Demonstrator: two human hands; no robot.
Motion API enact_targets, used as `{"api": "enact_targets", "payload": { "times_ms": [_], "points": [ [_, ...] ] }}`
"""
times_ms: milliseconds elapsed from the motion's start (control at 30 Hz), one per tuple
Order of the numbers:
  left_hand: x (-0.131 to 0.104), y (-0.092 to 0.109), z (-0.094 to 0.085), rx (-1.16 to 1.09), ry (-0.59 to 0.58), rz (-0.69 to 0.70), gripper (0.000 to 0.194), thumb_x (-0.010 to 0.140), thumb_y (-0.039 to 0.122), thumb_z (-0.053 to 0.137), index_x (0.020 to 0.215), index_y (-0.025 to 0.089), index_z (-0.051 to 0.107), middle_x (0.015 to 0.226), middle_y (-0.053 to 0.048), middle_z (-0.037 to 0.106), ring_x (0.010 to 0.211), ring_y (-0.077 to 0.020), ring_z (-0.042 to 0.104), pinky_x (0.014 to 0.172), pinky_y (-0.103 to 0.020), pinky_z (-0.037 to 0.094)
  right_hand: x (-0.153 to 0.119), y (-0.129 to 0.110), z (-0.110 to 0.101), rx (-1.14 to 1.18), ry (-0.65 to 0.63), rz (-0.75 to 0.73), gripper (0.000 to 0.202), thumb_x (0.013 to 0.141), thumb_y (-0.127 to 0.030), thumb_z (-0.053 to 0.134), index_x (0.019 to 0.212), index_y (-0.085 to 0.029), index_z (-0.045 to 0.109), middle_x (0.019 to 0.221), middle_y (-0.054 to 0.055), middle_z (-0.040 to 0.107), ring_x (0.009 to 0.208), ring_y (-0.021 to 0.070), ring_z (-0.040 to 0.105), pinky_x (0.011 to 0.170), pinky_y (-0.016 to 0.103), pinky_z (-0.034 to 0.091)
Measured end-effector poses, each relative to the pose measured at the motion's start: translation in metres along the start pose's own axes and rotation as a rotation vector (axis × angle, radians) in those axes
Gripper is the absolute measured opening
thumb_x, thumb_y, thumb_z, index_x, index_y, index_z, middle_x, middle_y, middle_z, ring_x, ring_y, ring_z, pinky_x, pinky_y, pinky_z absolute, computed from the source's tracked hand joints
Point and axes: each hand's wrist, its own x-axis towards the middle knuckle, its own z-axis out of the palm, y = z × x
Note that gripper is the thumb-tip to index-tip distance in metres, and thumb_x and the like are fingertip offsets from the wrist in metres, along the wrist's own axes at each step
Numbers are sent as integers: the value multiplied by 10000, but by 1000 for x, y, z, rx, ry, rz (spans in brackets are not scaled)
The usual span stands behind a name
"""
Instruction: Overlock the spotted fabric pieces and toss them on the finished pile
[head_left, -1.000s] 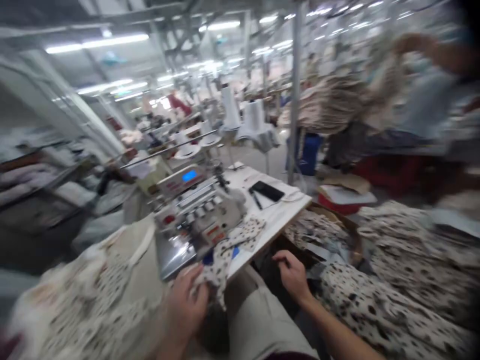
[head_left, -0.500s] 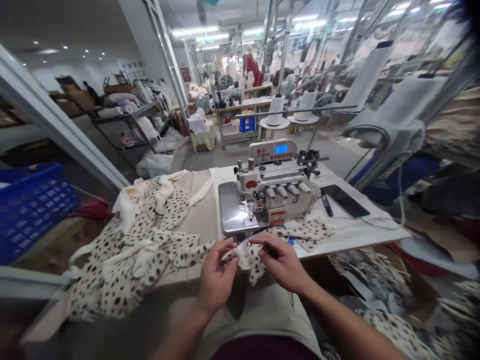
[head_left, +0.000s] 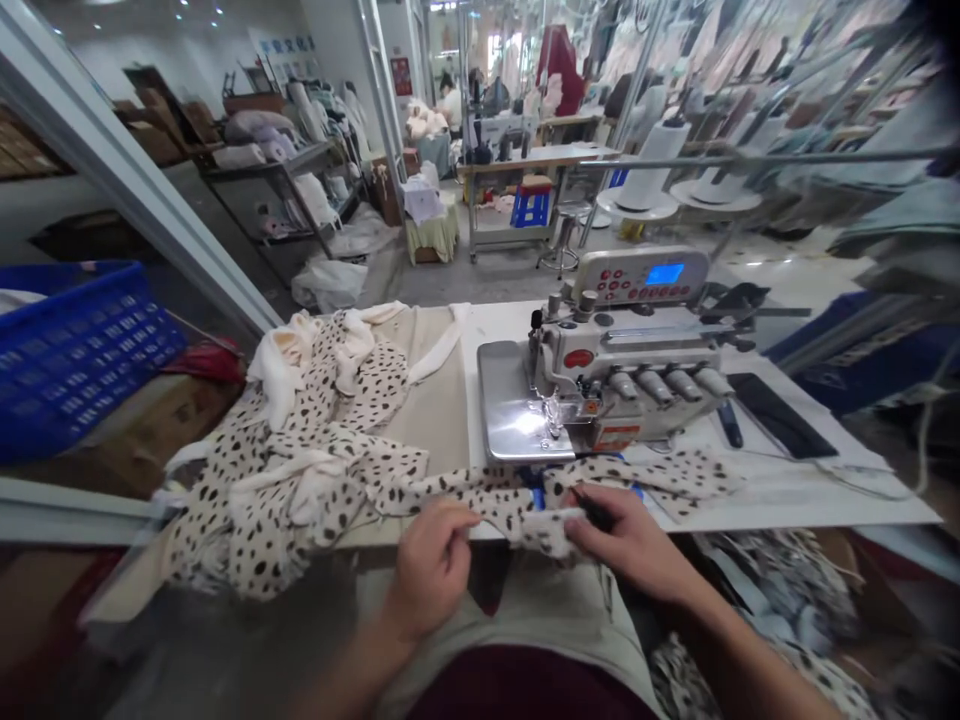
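Observation:
A strip of cream fabric with black spots point(head_left: 469, 490) runs along the table's front edge, below an overlock sewing machine point(head_left: 630, 360). My left hand point(head_left: 435, 560) is closed, its fingertips pinching the strip's near edge. To the right, my right hand point(head_left: 630, 540) is closed round a small dark tool point(head_left: 596, 512) whose kind I cannot make out. Its thumb is against a folded end of the spotted fabric. The machine's lamp lights its metal plate point(head_left: 517, 410); the fabric lies in front of the plate.
A heap of spotted garments point(head_left: 300, 490) covers the table's left side. A phone point(head_left: 784, 415) and a dark-handled tool point(head_left: 729, 424) lie right of the machine. A blue basket point(head_left: 82, 350) stands at far left. Fabric scraps point(head_left: 780, 590) fill a box below right.
My view has swung left, so the machine appears farther right. My hands have moved apart, stretching the fabric between them, and a dark tool now shows in my right hand.

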Motion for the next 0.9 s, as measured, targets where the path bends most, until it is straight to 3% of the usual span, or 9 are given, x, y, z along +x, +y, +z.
{"api": "enact_targets", "payload": {
  "times_ms": [133,233,300,367,500,600,667,767,900],
  "points": [
    [18,-3,15,179,-393,99,363,842,92,617,1186,207,602,1146,-98,655,1072,-245,595,931,-399,509,-2,7,-10,38,135,58,290,873,-431,664,716,-193,609,681,-4,595,664,162,541,634,258,448],
    [24,-4,34,374,-501,183,309,849,135,648,1152,188,618,1105,-127,645,1025,-280,584,861,-429,512,-3,8,-12,74,103,67,226,898,-410,644,846,-195,692,793,27,676,750,193,607,702,281,486],
    [24,-7,42,351,-469,162,118,880,127,599,967,181,657,989,-110,648,947,-262,593,814,-408,506,-5,5,-12,75,13,71,195,918,-375,621,879,-202,704,805,30,690,763,199,626,718,288,496],
    [24,-10,41,128,-374,9,73,875,145,613,829,177,660,907,-84,648,896,-233,604,797,-370,501,-6,-1,-10,66,-80,64,144,920,-308,607,876,-210,703,819,28,697,783,201,641,739,289,503],
    [30,-13,21,-393,105,-537,177,911,349,619,873,176,635,751,-12,624,642,-134,576,581,-246,479,1,-15,4,35,-152,41,170,900,-190,549,938,-226,710,886,27,715,841,204,662,754,281,511],
    [39,-9,3,-637,375,-735,306,866,451,668,975,172,606,784,2,637,577,-97,548,492,-197,450,16,-28,17,7,-165,4,215,888,-143,501,922,-223,698,813,10,700,769,183,649,718,268,500],
    [43,-5,-4,-745,385,-782,373,763,430,782,965,156,631,803,-6,664,578,-88,563,509,-191,474,27,-37,25,15,-157,-63,227,887,-132,494,927,-217,701,831,8,705,779,176,646,741,266,493],
    [44,0,-6,-739,224,-784,364,724,419,818,894,132,674,770,-19,687,532,-78,561,505,-188,485,41,-49,37,107,-127,-146,192,913,-184,518,952,-204,705,871,11,711,801,167,640,769,260,483],
    [42,6,1,-810,136,-758,331,738,425,813,853,134,703,741,-25,693,601,-103,603,561,-190,509,49,-51,54,207,36,-84,182,904,-345,608,820,-188,642,746,-11,637,700,146,568,671,237,457]
  ]
}}
